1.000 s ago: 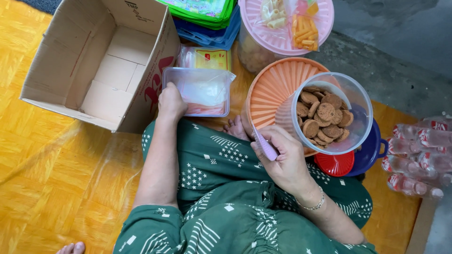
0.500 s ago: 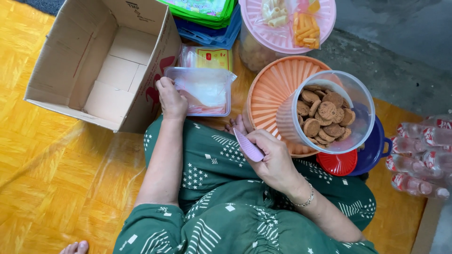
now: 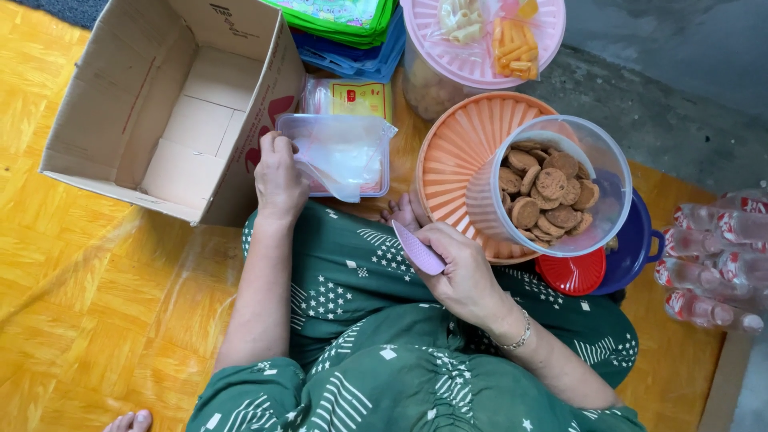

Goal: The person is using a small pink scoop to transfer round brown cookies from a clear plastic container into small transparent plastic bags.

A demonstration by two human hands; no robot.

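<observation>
My left hand (image 3: 278, 178) grips the near left edge of a clear plastic tub (image 3: 340, 152) lined with a thin plastic bag. The tub rests on the floor beside a cardboard box. My right hand (image 3: 458, 268) holds a small lilac scoop (image 3: 418, 249) above my lap, just in front of a clear jar (image 3: 552, 188) full of round brown biscuits. The jar leans on an orange lid (image 3: 452, 160).
An open cardboard box (image 3: 168, 104) lies at the left. Behind are stacked green and blue trays (image 3: 352, 32), a pink-lidded jar (image 3: 480, 48) with snack packets, a red lid (image 3: 572, 274), a blue pot (image 3: 632, 244) and bottled water (image 3: 712, 264) at right.
My left hand slid from the tub's far side to its near left edge. My right hand with the scoop drew back from the biscuit jar toward my lap.
</observation>
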